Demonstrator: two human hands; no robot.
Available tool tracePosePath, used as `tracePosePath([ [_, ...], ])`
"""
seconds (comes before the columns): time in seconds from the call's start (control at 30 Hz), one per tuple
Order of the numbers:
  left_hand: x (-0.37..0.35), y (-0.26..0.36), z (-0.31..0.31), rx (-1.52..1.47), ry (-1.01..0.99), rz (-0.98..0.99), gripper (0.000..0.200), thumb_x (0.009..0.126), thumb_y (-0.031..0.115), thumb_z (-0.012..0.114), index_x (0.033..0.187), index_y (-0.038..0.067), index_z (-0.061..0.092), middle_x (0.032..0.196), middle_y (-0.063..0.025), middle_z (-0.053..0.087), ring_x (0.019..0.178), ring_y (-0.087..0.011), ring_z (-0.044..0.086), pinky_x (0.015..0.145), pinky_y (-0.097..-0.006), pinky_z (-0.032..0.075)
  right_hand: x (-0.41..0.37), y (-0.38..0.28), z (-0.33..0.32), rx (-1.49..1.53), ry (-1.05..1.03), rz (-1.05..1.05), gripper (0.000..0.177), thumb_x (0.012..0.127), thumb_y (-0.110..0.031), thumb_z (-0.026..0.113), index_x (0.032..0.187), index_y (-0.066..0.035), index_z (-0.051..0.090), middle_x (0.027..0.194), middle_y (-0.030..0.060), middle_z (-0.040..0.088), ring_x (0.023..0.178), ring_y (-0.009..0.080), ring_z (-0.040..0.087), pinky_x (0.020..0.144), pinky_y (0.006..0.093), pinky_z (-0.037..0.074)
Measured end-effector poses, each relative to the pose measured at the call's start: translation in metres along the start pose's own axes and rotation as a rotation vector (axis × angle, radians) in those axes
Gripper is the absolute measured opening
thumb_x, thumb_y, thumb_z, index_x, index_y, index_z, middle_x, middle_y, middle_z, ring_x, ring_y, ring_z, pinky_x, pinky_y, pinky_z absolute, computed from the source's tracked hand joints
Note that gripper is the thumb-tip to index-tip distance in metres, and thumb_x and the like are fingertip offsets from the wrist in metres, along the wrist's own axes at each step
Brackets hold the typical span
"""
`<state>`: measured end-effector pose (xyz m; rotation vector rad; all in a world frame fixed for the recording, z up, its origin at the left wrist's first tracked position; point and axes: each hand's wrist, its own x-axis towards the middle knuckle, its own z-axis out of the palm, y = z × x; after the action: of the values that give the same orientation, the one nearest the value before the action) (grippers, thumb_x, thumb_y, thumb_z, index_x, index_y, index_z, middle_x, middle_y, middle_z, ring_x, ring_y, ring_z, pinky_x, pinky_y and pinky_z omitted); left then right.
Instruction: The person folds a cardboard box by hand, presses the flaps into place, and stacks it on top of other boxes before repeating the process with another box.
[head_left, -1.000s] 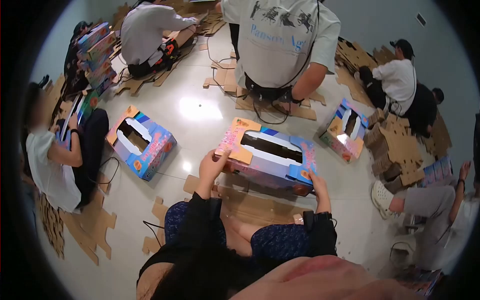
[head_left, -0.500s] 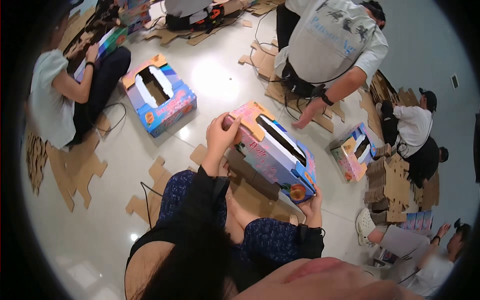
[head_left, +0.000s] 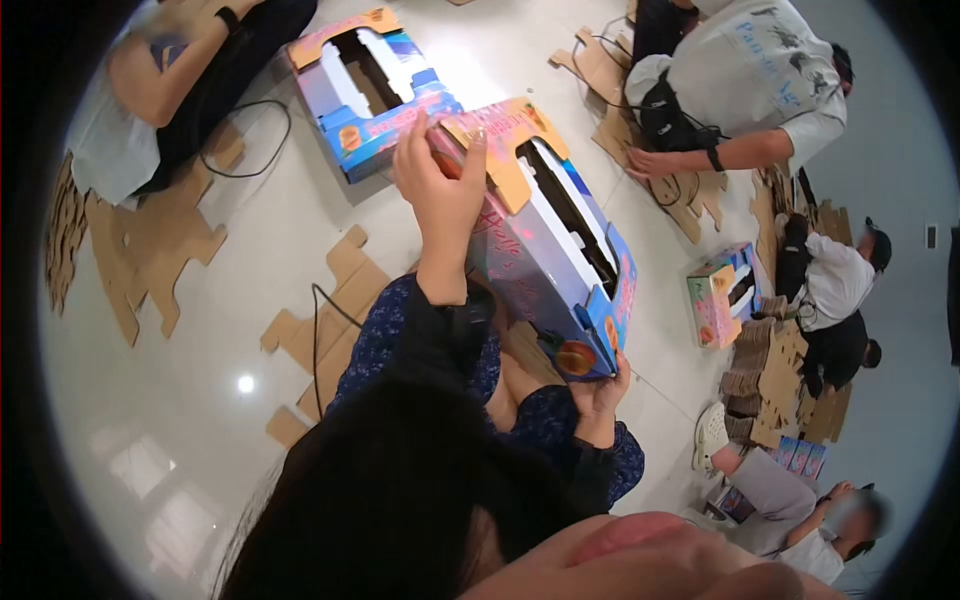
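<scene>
Pale, glossy floor (head_left: pixel 200 400) spreads around us, strewn with flat brown cardboard cut-outs (head_left: pixel 150 250), and a thin black cable (head_left: pixel 316 330) runs across it beside our knee. We hold a printed carton (head_left: pixel 530 270) off the floor over our lap, tilted steeply so that one end points up and away from us and the other comes down towards our legs. Our left hand (head_left: pixel 440 185) is clenched over the raised end, fingers wrapped across the edge just beside the tan flap (head_left: pixel 505 140). Our right hand (head_left: pixel 600 390) cups the low corner from underneath, fingers curled up onto the blue end panel next to a printed orange fruit (head_left: pixel 574 357). The carton's long top slot (head_left: pixel 570 215) faces up and to the right. A second carton (head_left: pixel 375 85) of the same print lies on the floor beyond our left hand, near a seated person in a pale top (head_left: pixel 110 130). A third carton (head_left: pixel 722 295) stands further right, close to a stack of cardboard blanks (head_left: pixel 760 370). A person in a light printed T-shirt (head_left: pixel 760 70) bends over at the top right, one hand pressed on cardboard on the floor. Another person in a white shirt (head_left: pixel 835 280) sits by the wall.
</scene>
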<state>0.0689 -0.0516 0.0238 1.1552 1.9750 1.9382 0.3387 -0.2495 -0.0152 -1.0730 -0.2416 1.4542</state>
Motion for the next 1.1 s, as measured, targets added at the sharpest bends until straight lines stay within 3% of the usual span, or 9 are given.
tracePosePath([
  [0.03,0.005,-0.003,-0.009,0.026,0.068,0.007,0.068,0.077,0.031,0.073,0.130,0.001,0.044,0.124,-0.0205,0.050,0.121,-0.0385,0.041,0.104,-0.0471,0.027,0.003,0.005,0.006,-0.011,0.007,0.009,0.062,0.083,-0.047,0.049,0.131,-0.009,0.046,0.126,0.0156,0.055,0.112,0.0337,0.054,0.092,0.0508,0.045],
  [0.07,0.007,-0.005,-0.014,-0.018,0.085,-0.032,0.075,0.082,0.029,0.069,0.138,-0.002,0.030,0.140,-0.0238,0.034,0.133,-0.0398,0.025,0.109,-0.0494,0.018,0.008,0.007,0.008,-0.044,-0.034,0.029,0.065,0.082,-0.047,0.050,0.133,-0.008,0.044,0.127,0.0175,0.054,0.113,0.0342,0.054,0.095,0.0503,0.044],
  [0.2,0.015,-0.005,-0.026,-0.507,0.198,-0.144,0.068,0.091,0.018,0.057,0.141,-0.005,0.017,0.146,-0.0256,0.014,0.138,-0.0359,0.010,0.111,-0.0460,0.014,0.034,0.016,0.071,-0.147,-0.247,0.065,0.070,0.082,-0.046,0.048,0.138,-0.005,0.037,0.131,0.0206,0.050,0.119,0.0360,0.050,0.103,0.0490,0.038],
  [0.4,0.017,0.013,-0.045,-0.683,0.395,-0.261,0.055,0.094,0.014,0.047,0.140,-0.002,0.020,0.143,-0.0219,0.020,0.134,-0.0279,0.022,0.110,-0.0379,0.020,0.082,0.058,0.194,-0.209,-0.622,-0.006,0.071,0.084,-0.044,0.053,0.140,-0.006,0.033,0.132,0.0210,0.049,0.121,0.0344,0.049,0.101,0.0475,0.039],
  [0.5,0.021,0.003,-0.048,-0.657,0.467,-0.205,0.050,0.093,0.013,0.044,0.138,0.001,0.024,0.141,-0.0182,0.022,0.128,-0.0249,0.030,0.107,-0.0372,0.027,0.118,0.111,0.210,-0.754,-0.355,-0.007,0.071,0.087,-0.034,0.062,0.141,-0.006,0.027,0.142,0.0182,0.035,0.128,0.0322,0.041,0.104,0.0417,0.036],
  [0.6,0.024,0.001,-0.048,-0.633,0.477,-0.180,0.047,0.093,0.015,0.044,0.135,0.002,0.028,0.139,-0.0158,0.027,0.124,-0.0231,0.037,0.104,-0.0356,0.030,0.150,0.143,0.172,-1.292,-0.536,-0.292,0.061,0.087,-0.029,0.064,0.137,-0.004,0.038,0.141,0.0178,0.038,0.128,0.0273,0.041,0.106,0.0385,0.033],
  [0.7,0.022,0.000,-0.045,-0.799,0.397,-0.251,0.041,0.093,0.009,0.045,0.131,0.000,0.033,0.136,-0.0181,0.035,0.122,-0.0234,0.040,0.103,-0.0348,0.031,0.148,0.150,0.121,-0.970,-0.547,-0.026,0.042,0.089,-0.021,0.061,0.125,-0.002,0.051,0.131,0.0161,0.049,0.121,0.0231,0.049,0.100,0.0360,0.039],
  [0.83,0.016,-0.010,-0.032,-0.771,0.281,-0.237,0.026,0.092,0.007,0.048,0.117,0.000,0.044,0.122,-0.0144,0.050,0.114,-0.0197,0.046,0.097,-0.0318,0.037,0.094,0.108,0.095,-0.787,-0.430,-0.201,0.021,0.090,-0.008,0.058,0.108,0.001,0.057,0.103,0.0114,0.063,0.098,0.0180,0.061,0.086,0.0288,0.050],
  [1.1,-0.003,-0.015,0.006,-0.672,-0.147,-0.333,0.012,0.088,0.012,0.060,0.094,0.002,0.058,0.095,-0.0063,0.061,0.090,-0.0143,0.057,0.085,-0.0282,0.043,0.041,0.060,-0.014,-0.541,0.068,-0.013,0.014,0.091,-0.008,0.055,0.102,-0.001,0.058,0.090,0.0106,0.064,0.085,0.0201,0.064,0.079,0.0317,0.054],
])
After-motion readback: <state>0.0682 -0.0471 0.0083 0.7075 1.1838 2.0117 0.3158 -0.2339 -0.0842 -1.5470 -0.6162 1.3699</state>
